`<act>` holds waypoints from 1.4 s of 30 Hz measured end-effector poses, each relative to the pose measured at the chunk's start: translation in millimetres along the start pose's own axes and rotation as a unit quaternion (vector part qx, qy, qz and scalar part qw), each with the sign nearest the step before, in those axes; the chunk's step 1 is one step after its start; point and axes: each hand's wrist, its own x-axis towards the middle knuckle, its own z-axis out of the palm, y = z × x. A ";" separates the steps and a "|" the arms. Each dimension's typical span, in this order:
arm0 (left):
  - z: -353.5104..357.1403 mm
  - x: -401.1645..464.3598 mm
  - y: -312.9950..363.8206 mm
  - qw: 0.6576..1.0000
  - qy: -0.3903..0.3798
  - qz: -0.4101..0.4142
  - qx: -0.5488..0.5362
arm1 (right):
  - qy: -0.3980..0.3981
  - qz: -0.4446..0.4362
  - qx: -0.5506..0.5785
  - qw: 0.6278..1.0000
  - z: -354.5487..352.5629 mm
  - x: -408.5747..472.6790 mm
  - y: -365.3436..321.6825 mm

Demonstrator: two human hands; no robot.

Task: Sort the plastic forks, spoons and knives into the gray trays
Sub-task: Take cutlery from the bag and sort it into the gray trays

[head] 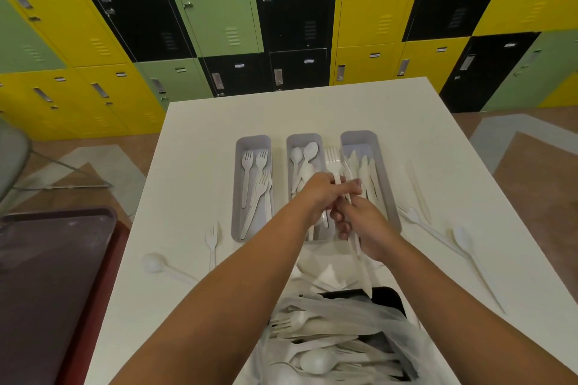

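Both hands, left [319, 194] and right [364, 225], grip mixed cutlery [344, 178] together above the gray trays [252, 142]; a piece may slip into the wrong tray.

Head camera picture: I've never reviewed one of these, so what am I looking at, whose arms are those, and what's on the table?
There is no machine here. The single picture comes from a camera worn on a person's head, looking down, so the bare arms are the wearer's. On the white table stand three gray trays: the left tray holds forks, the middle tray spoons, the right tray knives. The left hand and right hand meet above them, together gripping a few white utensils, forks at least. Loose cutlery lies around, and a black bin of unsorted pieces sits nearest.
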 end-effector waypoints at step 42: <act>40.2 -8.1 -11.1 0.996 0.009 0.001 0.087 | 0.109 0.031 0.055 0.992 -43.8 10.9 -1.5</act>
